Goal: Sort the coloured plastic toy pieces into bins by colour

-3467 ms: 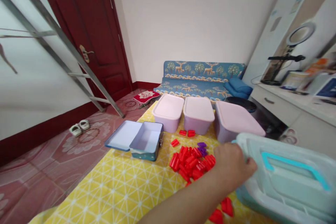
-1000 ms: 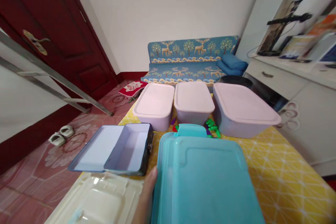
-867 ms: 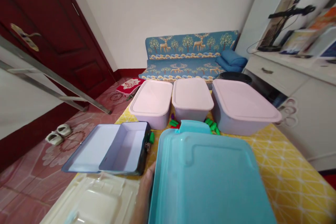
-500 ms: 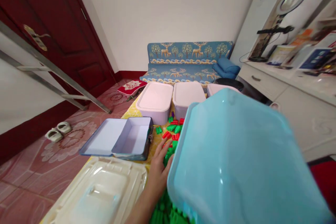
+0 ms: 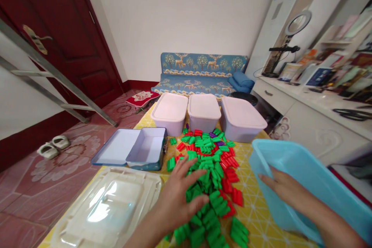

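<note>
The left hand point(image 5: 178, 192) is released and holds nothing, its fingers spread and palm down over the heap of green blocks point(image 5: 213, 201). The fingertips overlap the heap in view; whether they press on it cannot be told. Red blocks point(image 5: 237, 196) lie among the green and along the heap's right edge, with a few purple blocks point(image 5: 221, 143) at the far end, near the pink tubs point(image 5: 205, 108). The heap runs down the middle of the tabletop point(image 5: 255, 217), between the lid point(image 5: 107, 205) on the left and the bin point(image 5: 276, 203) on the right.

The right hand point(image 5: 279, 186) grasps the bin by its left rim, thumb outside the wall and fingers over the edge. The bin's mouth faces up; whether its whole base is supported cannot be seen.

Good handling here seems to call for a flat, loose left hand: digging in would likely scatter the small, loosely piled blocks. Any push is best made short and low, away from the open tin point(image 5: 147, 149). The left forearm passes close to the lid, so a slightly raised wrist should avoid dragging it. Held by one side, the long bin could swing; a firm rim grip, a level base and clearance from the nearest red blocks would help.
</note>
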`<state>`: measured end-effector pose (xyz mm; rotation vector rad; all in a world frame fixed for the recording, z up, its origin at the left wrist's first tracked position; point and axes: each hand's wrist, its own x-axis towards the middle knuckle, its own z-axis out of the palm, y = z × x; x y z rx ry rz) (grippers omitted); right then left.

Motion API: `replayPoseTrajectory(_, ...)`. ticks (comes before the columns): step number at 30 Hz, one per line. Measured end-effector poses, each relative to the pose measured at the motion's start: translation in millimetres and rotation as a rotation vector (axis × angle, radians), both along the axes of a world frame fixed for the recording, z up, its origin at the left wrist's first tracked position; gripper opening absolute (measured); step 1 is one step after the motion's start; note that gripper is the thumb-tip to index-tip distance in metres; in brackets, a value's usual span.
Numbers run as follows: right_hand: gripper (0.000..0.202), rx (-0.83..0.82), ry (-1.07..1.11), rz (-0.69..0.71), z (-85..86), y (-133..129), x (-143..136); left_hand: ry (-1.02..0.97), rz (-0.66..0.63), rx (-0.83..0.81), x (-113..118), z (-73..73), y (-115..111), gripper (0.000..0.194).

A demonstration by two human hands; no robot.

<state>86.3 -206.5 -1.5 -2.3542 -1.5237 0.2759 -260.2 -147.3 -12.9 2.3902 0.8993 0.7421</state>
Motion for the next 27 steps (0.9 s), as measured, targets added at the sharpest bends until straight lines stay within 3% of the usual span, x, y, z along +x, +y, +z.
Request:
replayPoseTrajectory(3, 0.062, -0.066, -0.081, 0.09, 6.7, 5.7, 12.3, 0.179, -0.319, 0.154, -0.9, -12.2, -29.5, 0.068)
replayPoseTrajectory(7, 0.076, 0.037, -0.283, 0.087, 36.3, 11.7, -5.9, 0.322, -0.319, 0.163, 13.3, -47.6, -36.0, 0.07)
replayPoseTrajectory(9, 0.07, 0.17, -0.322, 0.153, 44.2, 11.8, -37.0, 0.366, -0.295, 0.066, 21.4, -49.2, -29.9, 0.083)
replayPoseTrajectory(12, 0.052, 0.264, -0.169, 0.365, 33.7, 12.7, -96.8, 0.363, -0.28, -0.068, 23.3, -20.8, -19.0, 0.091)
replayPoseTrajectory(16, 0.039, 0.302, 0.058, 0.471, 6.0, 33.6, -151.2, 0.151, -0.335, -0.092, 1.0, 39.1, 19.2, 0.044)
replayPoseTrajectory(17, 0.037, 0.323, 0.106, 0.466, 3.5, 45.0, -157.4, 0.114, -0.219, -0.082, -6.7, 51.4, 37.8, 0.035)
replayPoseTrajectory(19, 0.033, 0.37, 0.184, 0.453, 6.6, 76.2, -165.4, 0.053, 0.153, -0.021, -21.2, 69.7, 85.3, 0.03)
replayPoseTrajectory(22, 0.033, 0.389, 0.182, 0.417, 23.8, 136.7, -177.2, 0.121, 0.726, -0.044, -36.1, 82.5, 165.6, 0.033)
replayPoseTrajectory(24, 0.037, 0.288, 0.088, 0.315, 35.8, 177.8, -187.4, 0.166, 0.817, -0.111, -40.7, 84.4, 208.9, 0.036)
replayPoseTrajectory(27, 0.038, 0.184, 0.05, 0.242, 46.2, 225.5, -200.7, 0.177, 0.851, -0.182, -44.0, 82.7, 245.3, 0.027)
